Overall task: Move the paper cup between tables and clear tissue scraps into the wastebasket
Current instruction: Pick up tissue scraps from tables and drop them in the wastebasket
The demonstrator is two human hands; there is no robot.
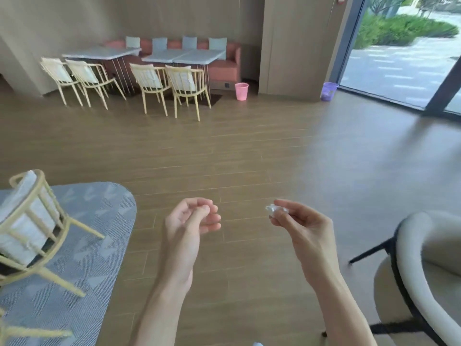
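Observation:
My right hand point(299, 223) pinches a small crumpled white tissue scrap point(274, 210) between thumb and fingertips, held out over the wooden floor. My left hand point(192, 221) hangs beside it, fingers loosely curled and holding nothing. Far across the room a pink wastebasket point(241, 91) stands on the floor beside the sofa, and a purple wastebasket point(329, 91) stands by the glass door. No paper cup shows in this view.
A cream chair point(30, 221) stands on a grey patterned rug point(94, 245) at the left. A white padded armchair point(424, 270) is close at the right. Tables point(184, 56), several cream chairs and a pink sofa point(224, 63) line the far wall. Wooden floor lies between.

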